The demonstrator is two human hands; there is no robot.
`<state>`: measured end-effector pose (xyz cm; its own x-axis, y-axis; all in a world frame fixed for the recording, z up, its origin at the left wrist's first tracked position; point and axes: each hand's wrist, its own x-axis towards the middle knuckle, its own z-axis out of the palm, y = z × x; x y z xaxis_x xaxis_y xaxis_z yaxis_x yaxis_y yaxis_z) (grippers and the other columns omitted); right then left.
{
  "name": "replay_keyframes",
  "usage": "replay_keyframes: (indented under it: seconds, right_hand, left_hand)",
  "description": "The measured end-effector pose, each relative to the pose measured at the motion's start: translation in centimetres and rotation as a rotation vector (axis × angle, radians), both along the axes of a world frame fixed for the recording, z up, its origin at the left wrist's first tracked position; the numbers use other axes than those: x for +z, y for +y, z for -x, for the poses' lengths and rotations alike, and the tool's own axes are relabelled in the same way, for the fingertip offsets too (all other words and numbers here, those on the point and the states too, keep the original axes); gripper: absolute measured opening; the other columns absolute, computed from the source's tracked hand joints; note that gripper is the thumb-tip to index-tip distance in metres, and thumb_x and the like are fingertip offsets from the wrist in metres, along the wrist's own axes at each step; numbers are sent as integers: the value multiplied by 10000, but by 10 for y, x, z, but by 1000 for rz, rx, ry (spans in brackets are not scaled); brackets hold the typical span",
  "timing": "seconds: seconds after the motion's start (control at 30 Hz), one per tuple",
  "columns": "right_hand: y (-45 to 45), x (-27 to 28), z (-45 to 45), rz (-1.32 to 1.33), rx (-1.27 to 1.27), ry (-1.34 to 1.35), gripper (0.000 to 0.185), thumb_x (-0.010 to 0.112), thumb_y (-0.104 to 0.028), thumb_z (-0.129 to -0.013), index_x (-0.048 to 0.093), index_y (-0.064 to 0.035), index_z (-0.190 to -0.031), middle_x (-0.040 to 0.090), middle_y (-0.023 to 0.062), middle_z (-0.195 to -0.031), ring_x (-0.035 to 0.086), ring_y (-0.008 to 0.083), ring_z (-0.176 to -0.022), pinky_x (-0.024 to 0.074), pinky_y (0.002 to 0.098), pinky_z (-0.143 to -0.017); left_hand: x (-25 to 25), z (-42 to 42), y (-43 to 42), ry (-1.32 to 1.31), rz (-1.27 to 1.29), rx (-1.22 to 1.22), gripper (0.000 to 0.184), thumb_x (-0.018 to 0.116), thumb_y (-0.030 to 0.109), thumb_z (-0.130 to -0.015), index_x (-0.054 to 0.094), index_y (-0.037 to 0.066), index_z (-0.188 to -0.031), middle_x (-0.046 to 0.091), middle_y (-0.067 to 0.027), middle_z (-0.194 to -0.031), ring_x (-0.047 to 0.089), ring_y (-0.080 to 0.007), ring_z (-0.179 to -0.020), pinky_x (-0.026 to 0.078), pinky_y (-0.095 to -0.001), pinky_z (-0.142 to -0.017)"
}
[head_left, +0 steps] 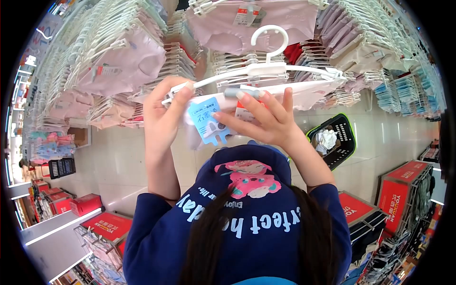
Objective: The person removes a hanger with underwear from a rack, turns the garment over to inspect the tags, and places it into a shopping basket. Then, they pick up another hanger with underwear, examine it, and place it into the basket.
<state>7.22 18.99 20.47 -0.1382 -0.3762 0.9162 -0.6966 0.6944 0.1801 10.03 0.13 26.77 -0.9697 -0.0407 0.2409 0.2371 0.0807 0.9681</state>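
Observation:
My left hand (166, 107) is closed on one end of a white hanger (267, 69), thumb and fingers pinching by its clip. Pale pink garment fabric (308, 92) hangs from the hanger. A blue card tag (208, 120) with printed text lies against the garment beside my left hand. My right hand (270, 118) has its fingers spread over the garment's middle. Its fingertips touch the blue card's edge and a grey cylindrical tag (240, 92). Under these fingers a red and white label (245, 111) shows in part.
Racks of pink garments (128, 61) on white hangers stand ahead and at both sides. A black basket (349, 135) with a green rim, holding white items, sits on the floor at right. Red-topped bins (105, 225) stand at lower left and right.

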Motion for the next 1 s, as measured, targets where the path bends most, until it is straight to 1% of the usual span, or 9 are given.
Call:
replay_keyframes:
  seconds: [0.1,0.23,0.43,0.47,0.57,0.6,0.7,0.87,1.0]
  right_hand:
    - [-3,0,-7,28,-23,56,356,529,-303,-775,484,-345,-1126,424,-81,-1225,338,142,-1159,141,477,-1017]
    - [-3,6,-16,121,-14,49,305,566,-282,-756,541,-298,-1059,515,-66,-1129,408,138,-1101,150,467,-1014]
    - [15,35,-21,27,177,-218,219,601,-177,-683,613,-208,-900,601,-6,-961,549,157,-912,262,415,-971]
    - [16,40,-20,34,211,-239,173,587,-155,-663,628,-161,-831,610,11,-889,576,168,-843,334,406,-917]
    - [22,51,-18,16,332,-396,172,585,-150,-652,630,-127,-817,609,18,-851,585,173,-812,367,401,-886]
    - [21,55,-16,68,364,-426,192,604,-167,-616,628,-98,-794,605,27,-767,591,177,-747,396,395,-851]
    - [22,61,-15,131,401,-586,212,656,-108,-606,633,-80,-815,623,44,-739,601,176,-724,372,388,-887]
    - [19,61,-11,346,497,-724,110,676,-7,-627,574,-34,-657,584,42,-629,562,166,-587,375,406,-879]
    - [19,58,-13,398,496,-808,91,671,-17,-617,596,-46,-660,581,26,-637,558,155,-588,362,399,-891]
  left_hand:
    - [3,-2,6,26,25,-1,139,546,131,-809,560,-5,-833,531,3,-721,470,-50,-676,360,-177,-604]
    - [5,-2,12,24,10,-33,140,547,131,-807,562,-7,-829,534,-2,-720,471,-51,-676,362,-177,-601]
    - [0,-1,15,-12,-45,-66,138,543,127,-811,560,-10,-824,534,1,-719,473,-51,-673,364,-177,-600]
    - [0,-1,15,-17,-46,-70,137,542,125,-812,559,-11,-823,534,1,-718,474,-52,-672,365,-178,-600]
    - [0,-1,19,14,17,-55,136,536,121,-815,558,-13,-822,535,1,-715,474,-51,-673,366,-178,-599]
    - [-1,-1,20,6,12,-60,132,536,119,-814,558,-12,-821,534,1,-715,471,-49,-673,366,-178,-598]
    - [-4,0,21,-10,20,-66,123,536,114,-812,559,-7,-817,532,1,-714,463,-43,-675,363,-176,-594]
    - [0,-2,24,-32,16,-70,120,543,124,-807,557,5,-802,528,5,-720,448,-32,-672,353,-168,-584]
    - [7,-3,24,-44,53,-66,136,547,144,-808,552,8,-801,523,15,-699,447,-29,-654,348,-165,-580]
